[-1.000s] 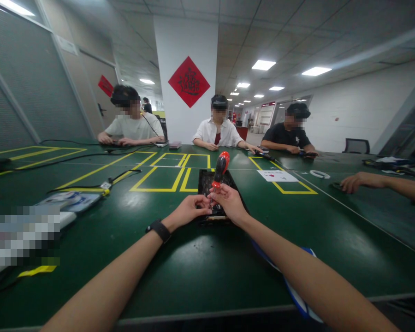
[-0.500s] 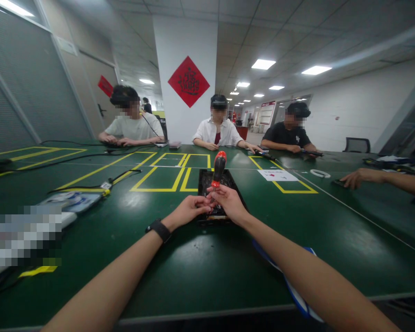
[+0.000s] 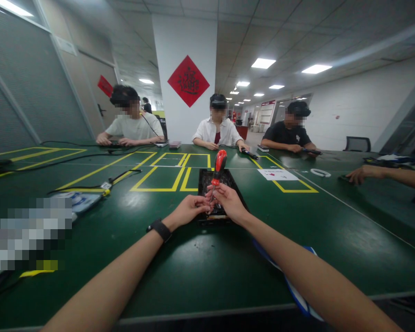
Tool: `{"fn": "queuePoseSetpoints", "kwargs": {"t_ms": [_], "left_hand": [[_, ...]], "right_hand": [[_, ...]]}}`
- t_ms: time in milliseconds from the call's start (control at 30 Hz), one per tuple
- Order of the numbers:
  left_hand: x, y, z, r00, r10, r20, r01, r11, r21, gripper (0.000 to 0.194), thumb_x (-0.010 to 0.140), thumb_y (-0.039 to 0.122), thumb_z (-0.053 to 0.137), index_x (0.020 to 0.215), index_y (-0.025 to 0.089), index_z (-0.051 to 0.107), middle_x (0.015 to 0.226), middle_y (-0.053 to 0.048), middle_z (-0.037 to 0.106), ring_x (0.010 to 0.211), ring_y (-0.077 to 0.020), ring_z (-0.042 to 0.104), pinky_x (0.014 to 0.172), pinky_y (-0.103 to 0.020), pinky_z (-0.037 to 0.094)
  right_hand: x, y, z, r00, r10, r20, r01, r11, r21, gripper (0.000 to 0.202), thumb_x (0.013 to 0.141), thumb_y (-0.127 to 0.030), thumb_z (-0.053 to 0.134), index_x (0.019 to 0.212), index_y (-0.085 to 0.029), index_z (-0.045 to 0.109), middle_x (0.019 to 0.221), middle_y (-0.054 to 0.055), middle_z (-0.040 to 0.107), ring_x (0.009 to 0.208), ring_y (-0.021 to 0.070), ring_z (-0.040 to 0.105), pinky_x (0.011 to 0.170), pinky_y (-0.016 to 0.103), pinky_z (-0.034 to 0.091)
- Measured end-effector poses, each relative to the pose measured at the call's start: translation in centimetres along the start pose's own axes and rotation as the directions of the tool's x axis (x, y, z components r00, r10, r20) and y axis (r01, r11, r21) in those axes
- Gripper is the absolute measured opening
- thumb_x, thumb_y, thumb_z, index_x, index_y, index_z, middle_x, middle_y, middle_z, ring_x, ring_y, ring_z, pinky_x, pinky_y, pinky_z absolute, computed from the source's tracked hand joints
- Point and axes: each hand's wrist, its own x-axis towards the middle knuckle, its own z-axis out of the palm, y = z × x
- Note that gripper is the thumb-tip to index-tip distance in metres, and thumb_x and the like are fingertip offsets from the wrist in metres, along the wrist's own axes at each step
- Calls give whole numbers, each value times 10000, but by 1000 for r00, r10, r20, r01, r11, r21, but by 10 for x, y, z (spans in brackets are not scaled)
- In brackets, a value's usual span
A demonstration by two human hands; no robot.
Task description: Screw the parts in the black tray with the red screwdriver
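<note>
A screwdriver (image 3: pixel 220 162) with a red and black handle stands nearly upright, its top leaning slightly right. My right hand (image 3: pixel 230 203) is closed, thumb and fingers pinching the shaft just under the handle. Beside it, my left hand (image 3: pixel 191 208) has its fingertips pressed together low by the shaft; whether they grip the shaft or a small part is hidden. Both hands are over a black, shallow rectangular casing (image 3: pixel 238 186) lying on the table. The screwdriver's tip and most of the casing's inside are covered by my fingers.
The green table (image 3: pixel 180 276) carries yellow tape outlines. Left lie a cable (image 3: pixel 90 188) and a pouch (image 3: pixel 86 201); right, a paper sheet (image 3: pixel 277 174) and white ring (image 3: pixel 320 173). A blue-and-white item (image 3: pixel 299 295) sits under my right forearm. Three people sit opposite; another person's hand (image 3: pixel 363 175) reaches in at right.
The screwdriver handle has tilted a little to the right. Opposite, a person's hand and the dark object by it have shifted left. The hand at the right edge has drawn back slightly rightward.
</note>
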Motion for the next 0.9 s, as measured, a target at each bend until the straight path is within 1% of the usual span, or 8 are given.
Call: {"fn": "queuePoseSetpoints", "kwargs": {"t_ms": [133,300,433,533,600,733,833,900], "left_hand": [[1,-2,-1,1000,-7,12,7,1000,-15,243,743,335,591,782,102,646,778,-64,665,734,-145,590,748,-281,448],[1,-4,0,995,-23,-98,25,999,20,246,674,336,661,771,110,643,771,-54,663,701,-135,586,707,-271,452],[1,-1,1,994,-1,-113,9,997,71,261,628,331,699,749,111,625,690,-25,630,638,-113,555,666,-254,445],[1,0,1,995,-3,-102,12,996,85,245,649,338,680,731,114,625,695,-26,631,651,-117,554,670,-253,439],[0,0,0,997,0,-72,7,996,92,236,678,340,654,741,113,638,727,-39,645,685,-130,564,694,-260,436],[0,2,-2,1000,2,17,-3,998,59,258,744,347,586,780,101,653,780,-62,658,734,-147,572,737,-276,431],[0,4,-1,998,-1,58,0,1000,11,282,763,361,562,803,95,647,797,-70,657,763,-153,576,763,-284,433],[0,4,-1,999,0,36,0,1000,2,284,753,365,575,825,99,642,805,-70,657,769,-155,580,768,-285,437]], "right_hand": [[0,1,-1,999,14,-46,-13,1000,21,272,750,-345,590,938,-149,577,810,46,633,694,116,597,626,251,500],[0,2,0,997,15,-82,-11,999,49,269,710,-324,637,902,-146,575,770,31,626,693,114,603,600,235,495],[0,0,1,995,12,-96,-8,999,46,280,672,-323,669,870,-152,569,741,10,616,662,108,605,581,227,494],[0,-1,2,995,3,-99,1,999,41,274,669,-325,672,857,-156,566,733,4,615,645,106,603,579,228,498],[0,-2,2,996,0,-87,3,999,36,267,698,-339,646,875,-151,577,744,16,622,645,110,604,581,236,505],[-1,-3,2,999,14,-31,-13,999,36,319,763,-368,568,994,-149,589,815,52,644,706,126,616,630,268,522],[-2,-4,2,999,25,-21,-24,999,36,350,737,-366,600,1016,-156,590,849,58,652,736,136,622,655,285,529],[-1,-3,1,999,23,-45,-22,999,37,340,711,-361,628,976,-149,603,830,55,655,727,137,622,646,283,530]]}}
